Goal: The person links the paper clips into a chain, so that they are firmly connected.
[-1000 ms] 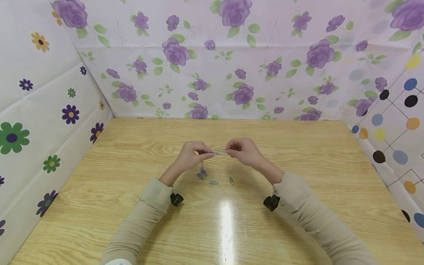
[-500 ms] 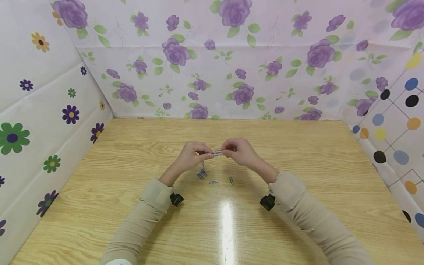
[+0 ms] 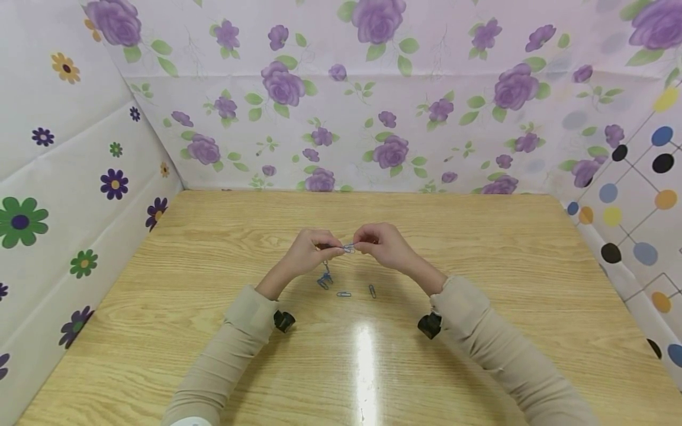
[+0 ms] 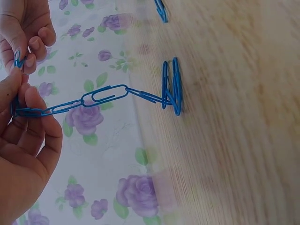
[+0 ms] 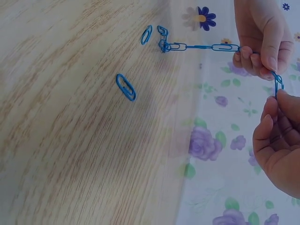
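A loose clip [image 3: 343, 294] and a second clip [image 3: 372, 290] lay nearest on the surface [image 3: 319, 367]; beyond, the chain [image 4: 104, 95] rose to the left grip [image 3: 311, 251], pinching its end. The right grip [image 3: 386, 244] pinched a further clip [image 4: 18, 59]; threading probably wanted wire aligned to gap.

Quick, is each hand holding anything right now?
Left hand: pinching a hanging blue paperclip chain.
Right hand: pinching a single clip; whether it's linked on, I can't tell.

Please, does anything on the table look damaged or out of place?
Nothing looks clearly damaged. Only the paper-clip chain's lower end looks untidy: it lies bunched on the table, while the part above stretches up to the left hand.
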Action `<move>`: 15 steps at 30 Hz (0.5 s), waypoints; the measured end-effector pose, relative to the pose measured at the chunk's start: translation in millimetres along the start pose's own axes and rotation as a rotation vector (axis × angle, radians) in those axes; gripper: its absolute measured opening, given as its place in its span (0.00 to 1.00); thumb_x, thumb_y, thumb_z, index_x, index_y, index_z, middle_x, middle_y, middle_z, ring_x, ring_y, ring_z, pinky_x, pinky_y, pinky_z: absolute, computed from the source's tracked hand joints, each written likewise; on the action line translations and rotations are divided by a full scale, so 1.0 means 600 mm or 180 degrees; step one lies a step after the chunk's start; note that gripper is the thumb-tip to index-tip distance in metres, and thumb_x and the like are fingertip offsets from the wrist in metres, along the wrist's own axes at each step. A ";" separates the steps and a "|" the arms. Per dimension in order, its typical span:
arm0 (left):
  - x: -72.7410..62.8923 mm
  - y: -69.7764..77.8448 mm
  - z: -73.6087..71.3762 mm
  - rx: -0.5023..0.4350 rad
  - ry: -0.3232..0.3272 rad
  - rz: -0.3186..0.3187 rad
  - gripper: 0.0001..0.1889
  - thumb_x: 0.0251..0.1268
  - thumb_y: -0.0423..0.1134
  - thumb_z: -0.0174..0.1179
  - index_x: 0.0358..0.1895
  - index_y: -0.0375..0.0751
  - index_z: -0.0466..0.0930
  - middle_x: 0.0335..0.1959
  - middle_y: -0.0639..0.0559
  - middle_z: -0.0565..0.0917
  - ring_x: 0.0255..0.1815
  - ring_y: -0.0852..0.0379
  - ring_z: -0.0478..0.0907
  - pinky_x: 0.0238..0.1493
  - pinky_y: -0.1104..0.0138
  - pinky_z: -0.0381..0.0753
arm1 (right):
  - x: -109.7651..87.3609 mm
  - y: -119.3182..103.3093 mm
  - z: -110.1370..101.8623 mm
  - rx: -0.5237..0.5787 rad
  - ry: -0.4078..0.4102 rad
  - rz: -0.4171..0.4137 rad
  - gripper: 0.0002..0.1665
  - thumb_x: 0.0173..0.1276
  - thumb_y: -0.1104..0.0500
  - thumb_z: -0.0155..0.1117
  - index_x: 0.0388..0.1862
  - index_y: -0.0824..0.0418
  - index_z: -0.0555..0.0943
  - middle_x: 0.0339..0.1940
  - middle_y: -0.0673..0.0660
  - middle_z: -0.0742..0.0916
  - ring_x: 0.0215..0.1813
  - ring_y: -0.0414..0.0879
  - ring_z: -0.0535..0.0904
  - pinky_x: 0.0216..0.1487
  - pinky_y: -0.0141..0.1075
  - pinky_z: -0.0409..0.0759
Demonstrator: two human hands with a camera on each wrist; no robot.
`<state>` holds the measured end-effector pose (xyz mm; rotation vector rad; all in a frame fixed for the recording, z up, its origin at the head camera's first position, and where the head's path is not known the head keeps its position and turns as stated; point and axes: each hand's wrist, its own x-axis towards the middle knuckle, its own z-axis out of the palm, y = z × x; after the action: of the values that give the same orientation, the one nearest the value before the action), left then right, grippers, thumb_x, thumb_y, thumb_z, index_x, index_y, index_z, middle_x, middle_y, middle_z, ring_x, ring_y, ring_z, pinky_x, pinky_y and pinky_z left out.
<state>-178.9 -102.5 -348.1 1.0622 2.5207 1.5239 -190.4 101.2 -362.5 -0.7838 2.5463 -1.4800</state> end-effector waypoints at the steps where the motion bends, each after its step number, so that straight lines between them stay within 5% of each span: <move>1: 0.000 0.000 0.000 -0.0009 -0.0010 -0.0009 0.04 0.56 0.24 0.59 0.30 0.25 0.82 0.26 0.40 0.80 0.23 0.53 0.73 0.28 0.66 0.73 | 0.000 0.001 0.000 0.0002 -0.0014 -0.0009 0.04 0.65 0.65 0.58 0.30 0.61 0.79 0.26 0.53 0.81 0.28 0.53 0.74 0.26 0.34 0.71; 9: -0.003 -0.003 -0.006 0.0051 -0.0024 -0.0132 0.04 0.58 0.25 0.57 0.30 0.25 0.81 0.26 0.39 0.80 0.22 0.47 0.73 0.27 0.68 0.74 | -0.007 -0.009 -0.009 -0.0079 -0.0040 -0.0121 0.04 0.64 0.67 0.58 0.31 0.68 0.79 0.26 0.57 0.81 0.26 0.45 0.70 0.28 0.34 0.69; 15: -0.004 -0.005 -0.008 0.0071 -0.0004 -0.0116 0.04 0.58 0.25 0.57 0.30 0.25 0.81 0.26 0.39 0.81 0.23 0.52 0.74 0.28 0.67 0.75 | -0.005 0.010 -0.006 -0.0073 0.0030 -0.0101 0.04 0.64 0.65 0.59 0.31 0.66 0.80 0.28 0.57 0.82 0.26 0.45 0.71 0.28 0.35 0.71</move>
<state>-180.3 -108.2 -348.7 1.0136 2.5473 1.4894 -191.3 107.7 -366.5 -0.8262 2.5738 -1.4696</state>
